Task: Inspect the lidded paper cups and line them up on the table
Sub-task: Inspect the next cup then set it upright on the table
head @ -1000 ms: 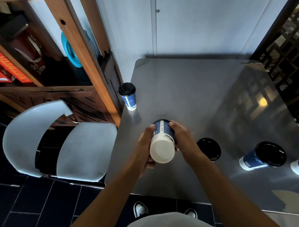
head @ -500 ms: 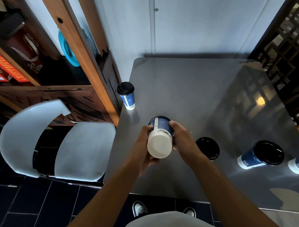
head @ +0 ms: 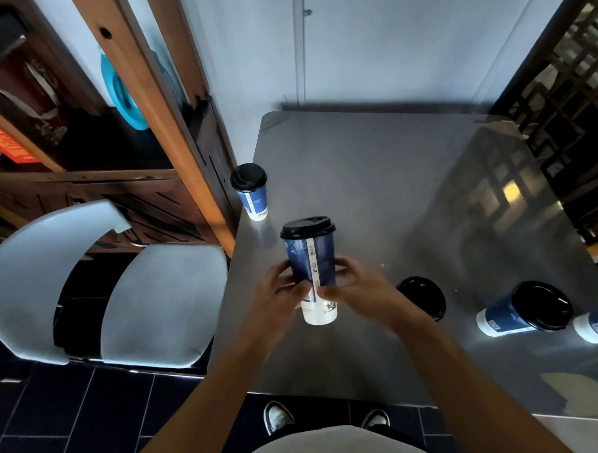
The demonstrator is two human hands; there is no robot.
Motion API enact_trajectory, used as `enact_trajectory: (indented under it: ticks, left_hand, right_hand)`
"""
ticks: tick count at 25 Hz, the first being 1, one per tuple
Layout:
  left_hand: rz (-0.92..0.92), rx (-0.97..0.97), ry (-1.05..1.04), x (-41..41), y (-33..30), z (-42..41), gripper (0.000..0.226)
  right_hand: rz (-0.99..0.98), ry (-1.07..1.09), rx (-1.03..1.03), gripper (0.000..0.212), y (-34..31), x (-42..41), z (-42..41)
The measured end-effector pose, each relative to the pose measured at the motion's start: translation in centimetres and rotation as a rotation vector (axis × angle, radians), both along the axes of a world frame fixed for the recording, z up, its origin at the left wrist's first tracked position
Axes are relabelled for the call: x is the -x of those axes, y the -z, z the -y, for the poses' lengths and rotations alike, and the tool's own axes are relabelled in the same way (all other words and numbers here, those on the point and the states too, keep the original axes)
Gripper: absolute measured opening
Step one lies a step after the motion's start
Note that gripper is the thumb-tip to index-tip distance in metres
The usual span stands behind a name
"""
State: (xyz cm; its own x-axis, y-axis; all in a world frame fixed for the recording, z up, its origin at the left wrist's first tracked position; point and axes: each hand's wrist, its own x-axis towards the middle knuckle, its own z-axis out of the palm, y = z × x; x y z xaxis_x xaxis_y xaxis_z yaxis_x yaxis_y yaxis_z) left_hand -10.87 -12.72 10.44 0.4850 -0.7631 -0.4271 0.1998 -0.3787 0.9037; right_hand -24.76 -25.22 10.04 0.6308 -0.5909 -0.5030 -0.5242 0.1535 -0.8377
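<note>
A: Held cup (head: pixel 311 261) has turned from bottom-toward-camera to upright, lid up.
B: Grip?
A: Left hand (head: pixel 281 290) and right hand (head: pixel 353 287) both grasp it, above the table (head: pixel 378 182) near its left edge.

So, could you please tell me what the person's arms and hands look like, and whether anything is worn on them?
Both forearms are bare as far as the picture shows them: no sleeves in view. The left hand and right hand wear no gloves, and no watch, bracelet or ring is visible. The hands are slightly blurred, so small details cannot be told.
</note>
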Motion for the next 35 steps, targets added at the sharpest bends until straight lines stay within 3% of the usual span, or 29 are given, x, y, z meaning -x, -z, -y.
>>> enact_trajectory:
  ticks: [3, 9, 15, 19, 26, 35]
  left_hand:
    - [0.138, 0.040, 0.035, -1.2, 0.6, 0.3, 0.049]
    - [0.412, 0.016, 0.155, -4.5, 1.5, 3.1, 0.054]
    - [0.452, 0.017, 0.158, -7.2, 3.6, 10.2, 0.045]
    - [0.407, -0.018, 0.112, -8.4, 4.9, 15.1, 0.053]
    - [0.453, -0.111, 0.074, -10.8, 10.5, 22.4, 0.053]
    - [0.492, -0.133, 0.104, -12.0, 13.4, 25.0, 0.052]
  right_hand:
    - [-0.025, 0.014, 0.096, 0.075, 0.6, -1.6, -0.2]
    - [-0.129, 0.035, 0.367, 0.069, 0.6, -4.8, 1.0]
    - [-0.123, 0.075, 0.348, 0.077, 1.3, -7.6, 7.8]
    - [-0.119, 0.020, 0.354, 0.087, 3.9, -9.5, 13.2]
    - [-0.147, -0.051, 0.303, 0.076, 9.2, -12.0, 20.7]
    - [-0.174, -0.026, 0.346, 0.072, 12.9, -13.1, 23.3]
